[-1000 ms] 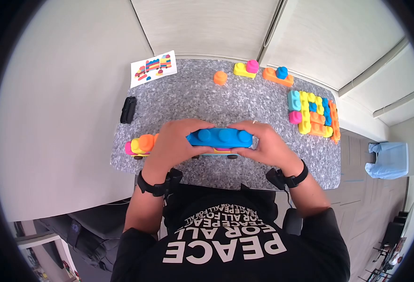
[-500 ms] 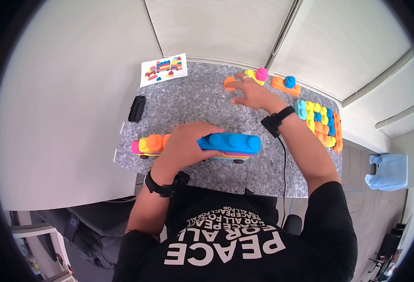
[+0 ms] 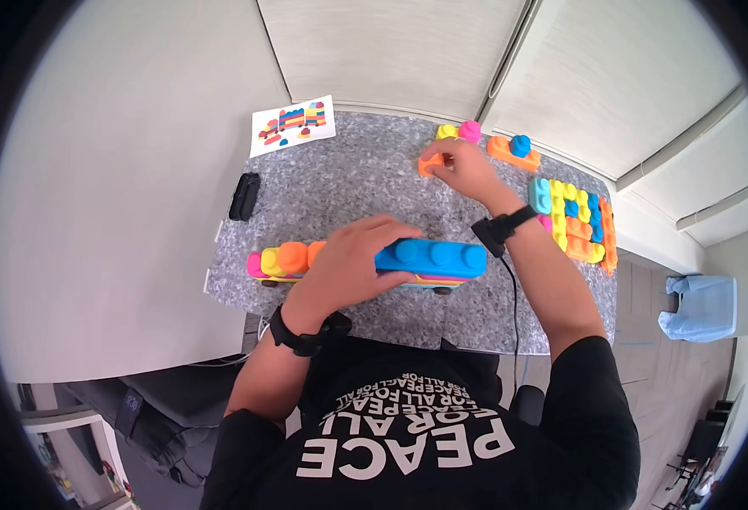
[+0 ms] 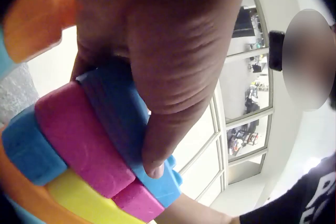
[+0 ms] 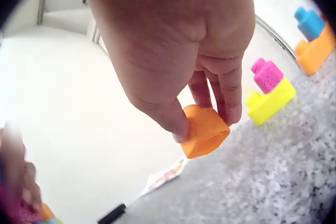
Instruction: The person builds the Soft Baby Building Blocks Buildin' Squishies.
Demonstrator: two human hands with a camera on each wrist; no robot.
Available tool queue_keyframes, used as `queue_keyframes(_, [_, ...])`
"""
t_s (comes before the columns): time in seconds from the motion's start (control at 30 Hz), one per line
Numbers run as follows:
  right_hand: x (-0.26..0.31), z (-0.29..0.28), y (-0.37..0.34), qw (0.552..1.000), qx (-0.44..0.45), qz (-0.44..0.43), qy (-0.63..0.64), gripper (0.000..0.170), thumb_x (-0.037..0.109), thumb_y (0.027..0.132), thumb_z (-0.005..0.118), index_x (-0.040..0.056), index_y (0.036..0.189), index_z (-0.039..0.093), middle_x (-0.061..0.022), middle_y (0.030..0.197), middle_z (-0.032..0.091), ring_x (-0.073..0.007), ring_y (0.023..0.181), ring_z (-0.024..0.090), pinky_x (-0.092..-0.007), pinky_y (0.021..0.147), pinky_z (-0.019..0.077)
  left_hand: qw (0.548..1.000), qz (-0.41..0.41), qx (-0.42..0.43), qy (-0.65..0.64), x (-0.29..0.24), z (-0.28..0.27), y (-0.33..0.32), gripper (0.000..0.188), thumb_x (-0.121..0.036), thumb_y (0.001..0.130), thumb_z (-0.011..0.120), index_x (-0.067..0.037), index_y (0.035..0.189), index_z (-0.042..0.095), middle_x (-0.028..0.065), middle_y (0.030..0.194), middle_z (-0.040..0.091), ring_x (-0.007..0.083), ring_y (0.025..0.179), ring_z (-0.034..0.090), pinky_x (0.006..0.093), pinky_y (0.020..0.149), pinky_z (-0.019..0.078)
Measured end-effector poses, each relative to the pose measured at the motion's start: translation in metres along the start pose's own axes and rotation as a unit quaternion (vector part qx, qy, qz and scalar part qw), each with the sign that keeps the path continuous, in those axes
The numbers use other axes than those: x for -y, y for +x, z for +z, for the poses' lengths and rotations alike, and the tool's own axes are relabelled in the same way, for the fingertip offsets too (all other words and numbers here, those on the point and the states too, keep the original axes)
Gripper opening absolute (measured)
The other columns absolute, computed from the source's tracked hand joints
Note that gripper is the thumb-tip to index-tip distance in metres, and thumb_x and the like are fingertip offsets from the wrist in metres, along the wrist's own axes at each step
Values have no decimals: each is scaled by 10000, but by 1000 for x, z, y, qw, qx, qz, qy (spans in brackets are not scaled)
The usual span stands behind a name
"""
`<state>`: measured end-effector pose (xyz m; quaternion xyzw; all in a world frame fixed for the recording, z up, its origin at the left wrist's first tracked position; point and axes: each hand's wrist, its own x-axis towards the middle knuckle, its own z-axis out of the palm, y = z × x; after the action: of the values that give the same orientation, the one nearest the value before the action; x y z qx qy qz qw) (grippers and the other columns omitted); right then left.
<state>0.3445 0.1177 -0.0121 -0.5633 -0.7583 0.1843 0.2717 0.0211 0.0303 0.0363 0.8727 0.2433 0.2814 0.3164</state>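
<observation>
A built row of toy building blocks on wheels lies along the near part of the table, with a long blue block [image 3: 442,257] on top of its right end. My left hand [image 3: 346,265] grips that blue block from above, thumb on the near side. In the left wrist view, pink blocks [image 4: 84,140] and a yellow block [image 4: 92,203] show in layers below it. Farther back, my right hand [image 3: 469,172] pinches a small orange block [image 5: 203,131] between thumb and fingers. Its hollow underside shows, tilted, in the right wrist view.
A yellow block with a pink one [image 5: 268,75] and an orange block with a blue one [image 3: 520,146] stand at the back. Several blocks lie grouped at the right [image 3: 573,223]. A picture card [image 3: 292,126] and a black object [image 3: 245,197] are at the left.
My right hand has let go of the long blue block, reached to the back and taken hold of the small orange block. My left hand keeps its grip; the row has shifted slightly right.
</observation>
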Motion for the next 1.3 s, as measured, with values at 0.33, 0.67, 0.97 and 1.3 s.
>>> queue_keyframes(0.33, [155,-71,-109,966,-116,-133,191,340,-43,973,811,66,1295,792,-155,1413,769,-325,1261,782,-412,1026,657,991,-105,19,-78,-7,-33,-7,948,-155,788,1042,-115,1625,598,106,1310,828,274,1188,802,419,1065,619])
queue_keyframes(0.67, [185,-13,-118,973,-36,-181,135,388,29,936,861,104,1309,789,-175,1524,695,-429,1230,767,-489,986,662,978,-136,-15,-157,3,-20,-9,936,-49,781,1001,-126,1626,606,72,1274,826,172,1146,792,348,997,631])
queue_keyframes(0.97, [180,-8,-113,981,1,-162,102,443,64,913,876,142,1335,767,-166,1524,688,-442,1261,751,-516,1019,647,977,-129,-14,-171,6,-18,-10,928,-10,771,982,-119,1618,619,72,1345,793,168,1228,766,342,1012,628])
queue_keyframes(1.3, [191,3,-121,988,-46,-149,-7,392,146,914,893,193,1291,797,-124,1510,693,-383,1340,700,-533,1119,572,983,-104,-22,-151,7,-17,-9,891,10,755,966,-103,1584,658,60,1326,775,169,1218,748,352,1032,624])
